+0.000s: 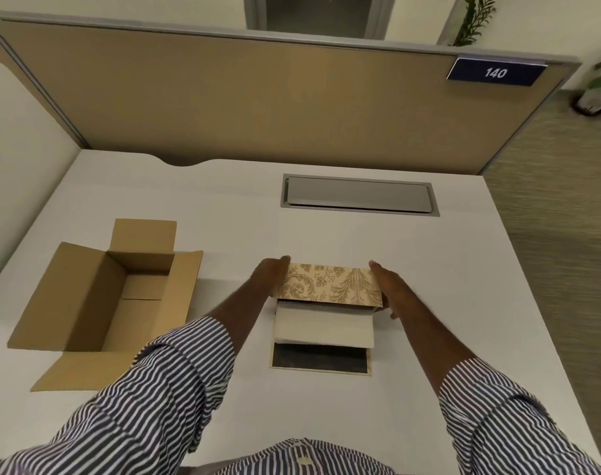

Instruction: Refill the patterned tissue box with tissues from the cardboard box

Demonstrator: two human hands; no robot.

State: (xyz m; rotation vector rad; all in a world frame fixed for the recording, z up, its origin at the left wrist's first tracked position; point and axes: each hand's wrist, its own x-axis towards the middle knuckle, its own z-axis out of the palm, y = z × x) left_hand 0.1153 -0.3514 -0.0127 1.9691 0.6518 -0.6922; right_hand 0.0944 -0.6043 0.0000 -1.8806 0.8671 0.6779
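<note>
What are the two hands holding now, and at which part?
Both hold the patterned box by its short ends: left hand on its left end, right hand on its right end.

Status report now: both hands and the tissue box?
Left hand and right hand grip patterned tissue box. Tissue stack beneath. Cardboard box empty. Nothing blocking.

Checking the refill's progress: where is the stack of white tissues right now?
In the head view the tissue stack lies centre-right on the desk, between the patterned tissue box and a dark flat panel.
</note>
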